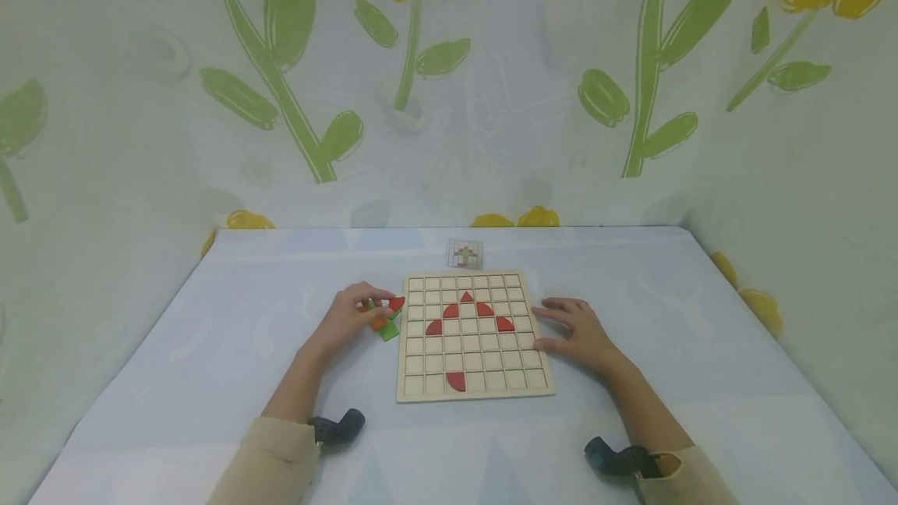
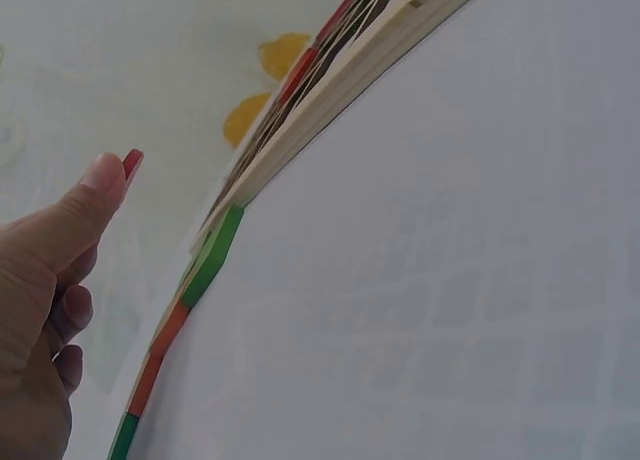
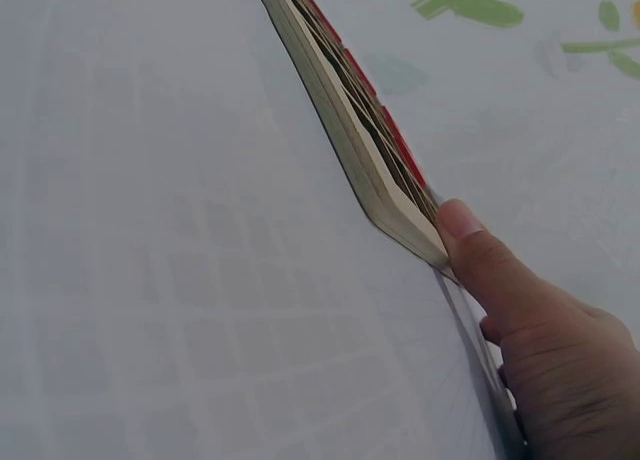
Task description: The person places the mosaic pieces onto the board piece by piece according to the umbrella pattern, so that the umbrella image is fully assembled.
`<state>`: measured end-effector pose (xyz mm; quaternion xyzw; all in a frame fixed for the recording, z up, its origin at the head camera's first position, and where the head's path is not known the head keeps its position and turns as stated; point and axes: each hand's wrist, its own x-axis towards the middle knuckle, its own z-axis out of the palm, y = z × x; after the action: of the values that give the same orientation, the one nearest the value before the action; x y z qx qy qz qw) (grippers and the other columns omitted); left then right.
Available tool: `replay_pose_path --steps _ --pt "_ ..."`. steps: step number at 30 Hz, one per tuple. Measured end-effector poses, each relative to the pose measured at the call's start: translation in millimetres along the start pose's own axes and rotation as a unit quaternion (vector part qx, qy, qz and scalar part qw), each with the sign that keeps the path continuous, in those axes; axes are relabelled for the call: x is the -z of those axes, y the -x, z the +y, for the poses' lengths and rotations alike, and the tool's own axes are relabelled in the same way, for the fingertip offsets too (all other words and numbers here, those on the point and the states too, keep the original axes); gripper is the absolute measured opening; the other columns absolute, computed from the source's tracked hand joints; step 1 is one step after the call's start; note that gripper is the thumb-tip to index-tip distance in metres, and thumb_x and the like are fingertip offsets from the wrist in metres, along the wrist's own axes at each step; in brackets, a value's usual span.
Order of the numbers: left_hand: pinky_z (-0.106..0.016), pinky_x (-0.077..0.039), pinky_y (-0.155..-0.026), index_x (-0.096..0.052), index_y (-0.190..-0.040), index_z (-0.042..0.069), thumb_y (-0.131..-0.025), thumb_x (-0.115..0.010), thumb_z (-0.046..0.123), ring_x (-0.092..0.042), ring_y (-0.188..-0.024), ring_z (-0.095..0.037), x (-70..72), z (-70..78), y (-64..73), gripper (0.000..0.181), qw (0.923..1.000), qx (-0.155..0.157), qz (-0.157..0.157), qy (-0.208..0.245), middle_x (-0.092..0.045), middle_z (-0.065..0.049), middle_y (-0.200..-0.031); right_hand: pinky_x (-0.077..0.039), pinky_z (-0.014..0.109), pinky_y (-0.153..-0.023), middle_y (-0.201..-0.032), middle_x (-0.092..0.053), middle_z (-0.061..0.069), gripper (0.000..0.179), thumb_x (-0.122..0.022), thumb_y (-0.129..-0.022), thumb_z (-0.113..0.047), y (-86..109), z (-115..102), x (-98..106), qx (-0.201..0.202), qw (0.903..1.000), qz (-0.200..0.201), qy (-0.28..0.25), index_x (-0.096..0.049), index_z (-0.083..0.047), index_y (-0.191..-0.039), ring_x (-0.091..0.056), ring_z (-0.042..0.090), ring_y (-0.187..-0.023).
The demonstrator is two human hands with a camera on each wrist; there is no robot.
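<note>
Left of the wooden grid board, my left hand pinches a red quarter-circle tile between thumb and fingers. In the left wrist view the red tile shows edge-on at the thumb tip, held above the table. Below this hand lie green tiles and orange tiles, partly hidden by the fingers. My right hand rests at the board's right edge, its fingers loosely extended; in the right wrist view the thumb touches the board's edge. Several red pieces sit in the board's cells, among them a triangle.
Behind the board lies a small pattern card with a coloured figure on a grid. A pale cloth covers the table, and a flower-printed sheet hangs behind and at the sides.
</note>
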<state>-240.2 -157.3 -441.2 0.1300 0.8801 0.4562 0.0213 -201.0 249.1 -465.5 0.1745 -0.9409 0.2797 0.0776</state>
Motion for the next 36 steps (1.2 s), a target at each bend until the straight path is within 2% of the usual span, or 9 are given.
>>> replay_pose_path --steps 10,21,36 --pt "-0.031 -0.039 -0.072 -0.071 -0.109 0.016 -0.083 -0.072 0.022 -0.046 -0.086 -0.019 -8.3 9.6 6.9 0.027 0.9999 -0.013 -0.005 0.002 -0.059 0.0 -0.091 -0.031 0.057 -0.1 -0.132 -0.053 0.012 0.058 -0.078 -0.073 -0.04 -0.1 0 0 0.005 1.0 0.0 0.004 -0.063 -0.015 -0.124 -0.039 0.034 -0.124" --pt "-0.028 -0.042 -0.071 -0.072 -0.105 0.013 -0.079 -0.076 0.025 -0.049 -0.082 -0.017 -19.0 20.9 13.1 0.03 0.9974 -0.072 -0.001 -0.007 -0.06 0.003 -0.084 -0.031 0.057 -0.1 -0.133 -0.052 0.012 0.058 -0.078 -0.074 -0.04 1.2 -2 0 0.002 1.0 -0.002 0.005 -0.063 -0.015 -0.124 -0.039 0.034 -0.124" --pt "-0.033 -0.041 -0.074 -0.073 -0.104 0.018 -0.078 -0.077 0.023 -0.048 -0.087 -0.018 -39.1 37.9 15.0 0.027 0.9952 -0.092 -0.029 0.015 -0.058 0.006 -0.083 -0.031 0.057 -0.1 -0.133 -0.052 0.012 0.058 -0.078 -0.073 -0.039 -0.3 -1 1 -0.001 1.0 -0.001 0.001 -0.063 -0.015 -0.124 -0.038 0.034 -0.125"
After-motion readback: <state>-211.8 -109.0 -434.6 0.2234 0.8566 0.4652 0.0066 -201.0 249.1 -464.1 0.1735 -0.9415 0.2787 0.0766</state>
